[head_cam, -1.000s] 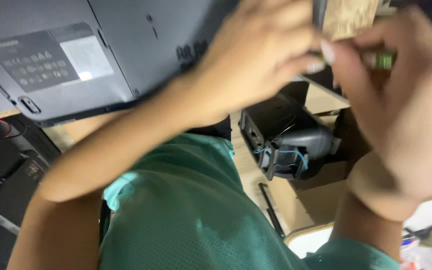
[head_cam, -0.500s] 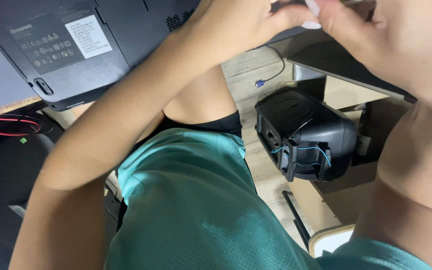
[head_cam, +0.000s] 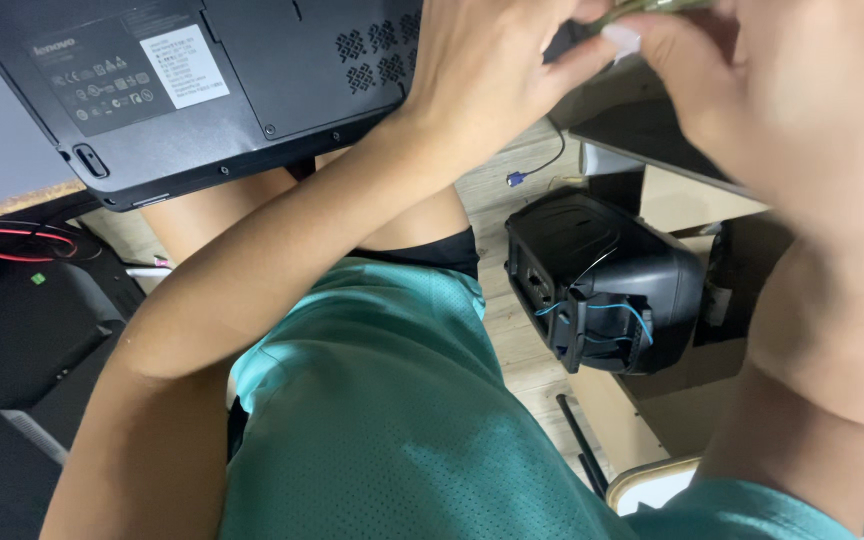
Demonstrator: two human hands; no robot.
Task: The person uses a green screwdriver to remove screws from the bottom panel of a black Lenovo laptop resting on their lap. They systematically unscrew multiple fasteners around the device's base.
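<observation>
Both hands meet at the frame's top edge: left hand (head_cam: 497, 75) and right hand (head_cam: 802, 110) pinch 1 small greenish part (head_cam: 652, 8) between fingertips, above upturned laptop (head_cam: 202, 90); long axis unclear.

Upturned laptop (head_cam: 202, 90) lies left of both hands (head_cam: 492, 80); boxy device (head_cam: 602, 280) sits below right, apparently on the floor.

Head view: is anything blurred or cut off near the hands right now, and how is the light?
Head view: the right hand is close to the lens and soft with blur; the left hand is sharper. The small greenish thing pinched between them is cut by the top edge, too little shown to identify. Light is even and soft, no glare; the upturned laptop and black device read clearly.
</observation>
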